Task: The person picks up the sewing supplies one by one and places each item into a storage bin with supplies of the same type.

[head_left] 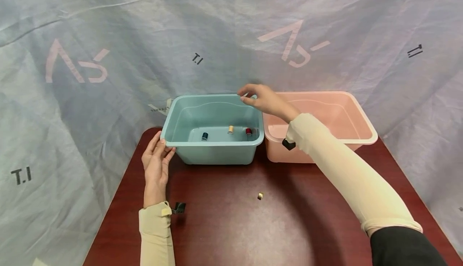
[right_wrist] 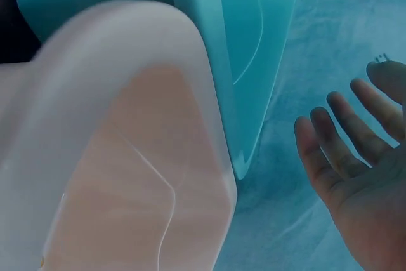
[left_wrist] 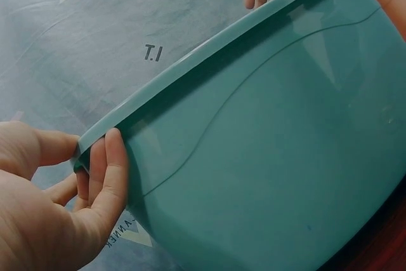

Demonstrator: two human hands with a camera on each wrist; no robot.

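My left hand (head_left: 155, 165) holds the front left corner of a teal plastic tub (head_left: 217, 154). In the left wrist view the thumb (left_wrist: 56, 147) lies at the rim's outer side, with fingertips under the lip. My right hand (head_left: 265, 99) is in the air near the tub's back right corner; nothing shows in it. Its fingers (right_wrist: 346, 118) are spread and loosely bent in the right wrist view. Inside the teal tub lie a dark thread spool (head_left: 204, 136), a cream thread spool (head_left: 230, 129) and a red thread spool (head_left: 248, 131).
A pink tub (head_left: 289, 153) stands right beside the teal one, partly behind the right forearm. A small gold-coloured piece (head_left: 260, 195) lies on the dark red table (head_left: 217, 226). Grey printed sheeting (head_left: 144, 57) hangs behind and at the sides.
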